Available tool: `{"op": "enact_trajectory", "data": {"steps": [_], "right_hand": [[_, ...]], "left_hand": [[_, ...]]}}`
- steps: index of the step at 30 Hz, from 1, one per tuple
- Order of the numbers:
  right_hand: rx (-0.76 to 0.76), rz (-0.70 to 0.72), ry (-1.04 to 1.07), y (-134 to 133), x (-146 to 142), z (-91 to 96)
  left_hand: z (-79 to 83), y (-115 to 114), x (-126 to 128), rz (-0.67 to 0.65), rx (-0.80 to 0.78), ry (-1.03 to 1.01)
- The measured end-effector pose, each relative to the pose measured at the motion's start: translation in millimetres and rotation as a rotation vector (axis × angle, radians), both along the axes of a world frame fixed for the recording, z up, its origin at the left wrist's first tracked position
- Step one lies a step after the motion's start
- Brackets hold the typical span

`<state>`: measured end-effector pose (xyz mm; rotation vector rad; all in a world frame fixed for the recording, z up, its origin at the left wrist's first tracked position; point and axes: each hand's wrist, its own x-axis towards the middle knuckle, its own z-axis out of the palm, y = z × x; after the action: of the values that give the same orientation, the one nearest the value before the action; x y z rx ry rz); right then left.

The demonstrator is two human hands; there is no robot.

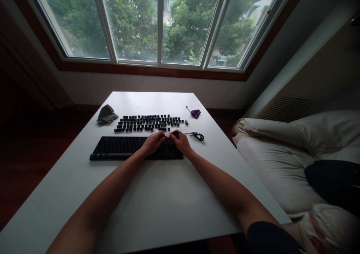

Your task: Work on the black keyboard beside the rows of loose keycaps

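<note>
A black keyboard (120, 146) lies on the white table with its keycaps off across much of what shows. Over its right half, my left hand (153, 142) is closed in a pinch; what sits between the fingertips is too small to make out. Close beside it, my right hand (182, 143) grips a small black piece (176, 134), its exact kind unclear. Thin wires show just beyond the fingers. Rows of loose black keycaps (140, 123) are spread behind the keyboard. A coiled black cable (197, 136) rests right of my right hand.
On the white table (168, 194), a grey cloth (107, 114) lies at the back left. A purple cloth (195, 113) and a thin stick-like item (188, 108) are at the back right. A pale sofa (261, 164) stands right of the table, with windows beyond.
</note>
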<state>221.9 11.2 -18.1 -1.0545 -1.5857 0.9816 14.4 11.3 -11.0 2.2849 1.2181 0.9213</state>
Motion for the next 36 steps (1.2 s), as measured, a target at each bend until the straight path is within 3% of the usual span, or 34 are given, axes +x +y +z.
{"op": "enact_trajectory", "data": {"steps": [7, 11, 15, 23, 36], "right_hand": [[0.21, -0.078, -0.215, -8.5, -0.2, 4.7], [0.25, -0.088, -0.286, -9.2, -1.0, 6.4], [0.198, -0.068, -0.224, -7.3, -1.0, 4.5], [-0.066, 0.025, 0.056, 3.2, -0.3, -1.6], [-0.136, 0.045, 0.15, 5.8, -1.2, -0.5]], "left_hand": [[0.6, 0.8, -0.7, 0.014, -0.011, 0.011], [0.0, 0.8, -1.4, 0.013, -0.008, 0.015], [0.0, 0.7, -2.1, -0.009, -0.013, 0.012], [0.5, -0.4, -0.5, -0.058, -0.009, -0.017], [0.4, -2.4, 0.0, -0.029, 0.018, 0.017]]}}
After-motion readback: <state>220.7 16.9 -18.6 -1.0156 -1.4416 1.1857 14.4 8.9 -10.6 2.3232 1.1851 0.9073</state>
